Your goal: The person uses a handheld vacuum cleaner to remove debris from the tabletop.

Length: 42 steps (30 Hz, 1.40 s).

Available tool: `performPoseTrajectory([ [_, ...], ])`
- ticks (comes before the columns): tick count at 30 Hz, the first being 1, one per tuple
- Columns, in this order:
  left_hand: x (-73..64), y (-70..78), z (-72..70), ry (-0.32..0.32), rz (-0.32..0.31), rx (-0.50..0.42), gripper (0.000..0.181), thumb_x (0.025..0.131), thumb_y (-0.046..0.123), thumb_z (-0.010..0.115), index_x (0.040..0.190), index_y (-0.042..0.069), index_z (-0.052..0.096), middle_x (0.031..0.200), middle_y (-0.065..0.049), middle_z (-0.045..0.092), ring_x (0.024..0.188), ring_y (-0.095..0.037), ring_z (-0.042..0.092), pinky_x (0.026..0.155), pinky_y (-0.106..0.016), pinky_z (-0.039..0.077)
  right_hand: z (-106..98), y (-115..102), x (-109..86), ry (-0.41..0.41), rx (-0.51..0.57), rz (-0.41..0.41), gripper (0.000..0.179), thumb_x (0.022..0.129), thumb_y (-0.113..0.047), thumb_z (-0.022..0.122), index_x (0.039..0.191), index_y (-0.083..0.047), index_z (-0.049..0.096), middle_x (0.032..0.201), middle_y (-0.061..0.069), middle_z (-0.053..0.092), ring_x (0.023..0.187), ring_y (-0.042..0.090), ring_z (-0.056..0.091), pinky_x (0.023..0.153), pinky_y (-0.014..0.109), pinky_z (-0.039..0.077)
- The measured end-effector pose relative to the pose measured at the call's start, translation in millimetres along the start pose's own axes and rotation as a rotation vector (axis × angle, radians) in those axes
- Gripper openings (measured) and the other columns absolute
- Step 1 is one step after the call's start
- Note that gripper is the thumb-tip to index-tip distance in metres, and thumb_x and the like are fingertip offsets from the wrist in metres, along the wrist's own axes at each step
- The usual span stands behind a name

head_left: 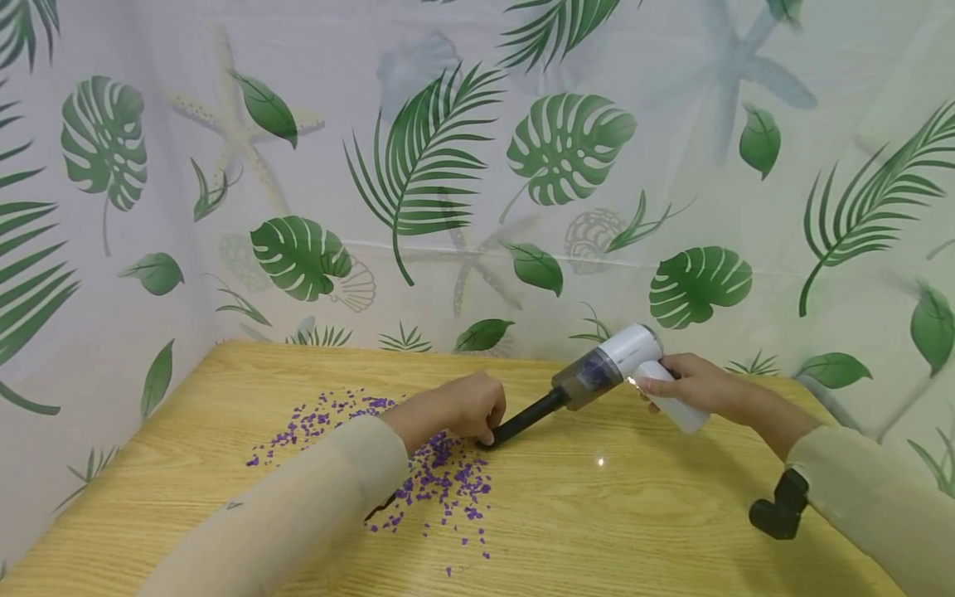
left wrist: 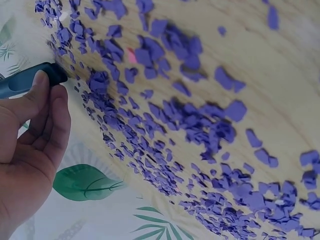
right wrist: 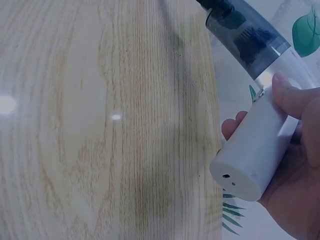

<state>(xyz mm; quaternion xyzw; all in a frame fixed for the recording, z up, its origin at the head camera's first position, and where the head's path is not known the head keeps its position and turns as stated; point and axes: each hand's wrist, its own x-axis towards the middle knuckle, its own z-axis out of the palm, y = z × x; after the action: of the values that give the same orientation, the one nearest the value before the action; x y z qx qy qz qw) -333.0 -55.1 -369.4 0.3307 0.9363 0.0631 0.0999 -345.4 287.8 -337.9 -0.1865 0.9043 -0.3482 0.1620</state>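
Note:
A white handheld vacuum cleaner (head_left: pixel 632 350) slants down over the table, its black nozzle (head_left: pixel 531 416) pointing left. My right hand (head_left: pixel 697 384) grips the white handle (right wrist: pixel 262 145), thumb near the top and fingers wrapped behind. Close to the nozzle's tip, my left hand (head_left: pixel 472 406) pinches it between thumb and fingers; the left wrist view shows the tip (left wrist: pixel 59 73) poking past them. Small purple paper scraps (head_left: pixel 440 473) lie scattered under and around my left forearm, right by the tip. Dark purple bits show inside the smoky see-through dust cup (right wrist: pixel 252 42).
Everything rests on a wood-grain table (head_left: pixel 612 522). A white cloth (head_left: pixel 462 50) printed with green leaves, starfish and shells hangs behind it and at the sides. My left sleeve (head_left: pixel 298 497) hides part of the scraps. A black wrist device (head_left: pixel 779 507) hangs from my right sleeve.

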Motion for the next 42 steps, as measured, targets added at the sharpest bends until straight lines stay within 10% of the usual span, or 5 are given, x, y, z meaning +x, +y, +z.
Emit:
performPoseTrajectory([
  [42, -19.1, 9.3, -0.3, -0.116, 0.011, -0.076, 0.016, 0.078, 0.013, 0.086, 0.071, 0.013, 0.072, 0.068, 0.003, 0.071, 0.052, -0.004, 0.064, 0.063, -0.017, 0.052, 11, 0, -3.1, -0.066, 0.030, -0.030, 0.039, 0.103, -0.023, 0.056, 0.120, 0.011, 0.050, 0.103, 0.018, 0.066, 0.089, 0.025, 0.066, 0.075, 0.037, 0.054],
])
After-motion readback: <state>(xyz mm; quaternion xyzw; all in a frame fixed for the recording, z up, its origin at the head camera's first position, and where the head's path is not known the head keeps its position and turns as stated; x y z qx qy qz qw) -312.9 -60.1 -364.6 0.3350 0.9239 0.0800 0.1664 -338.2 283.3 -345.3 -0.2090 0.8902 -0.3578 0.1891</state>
